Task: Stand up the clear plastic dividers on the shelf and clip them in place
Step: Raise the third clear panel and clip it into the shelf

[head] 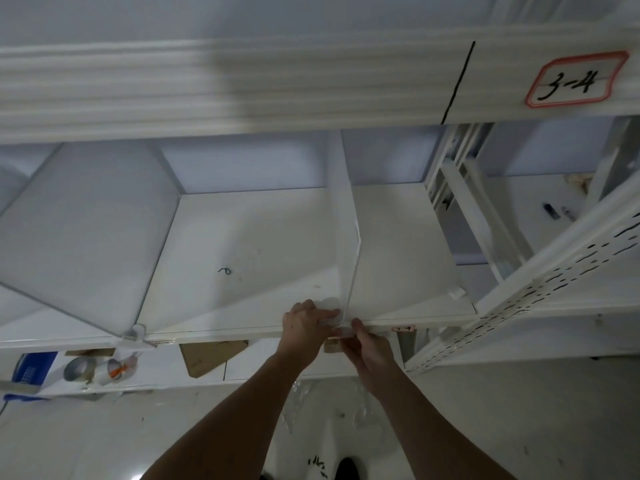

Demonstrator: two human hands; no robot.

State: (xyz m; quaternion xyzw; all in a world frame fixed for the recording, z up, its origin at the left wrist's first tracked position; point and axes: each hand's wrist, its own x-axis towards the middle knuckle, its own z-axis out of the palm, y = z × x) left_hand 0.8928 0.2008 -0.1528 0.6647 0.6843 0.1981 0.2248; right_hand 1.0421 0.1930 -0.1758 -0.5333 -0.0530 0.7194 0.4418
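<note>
You are pinching the small clear plastic clip (pixel 334 323) at the front lip of the white metal shelf (pixel 263 237): your left hand (pixel 304 329) is closing its fingers on it from above, your right hand (pixel 367 348) from below. The upright clear plastic divider (pixel 348 237) is standing directly behind the clip. While pressing, be keeping the divider's foot seated squarely; the neighbouring clipped divider (pixel 83 233) is showing the target result.

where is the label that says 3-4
In the head view the red-bordered 3-4 label sits top right, on the front edge of the upper shelf, right of a black line.
</note>
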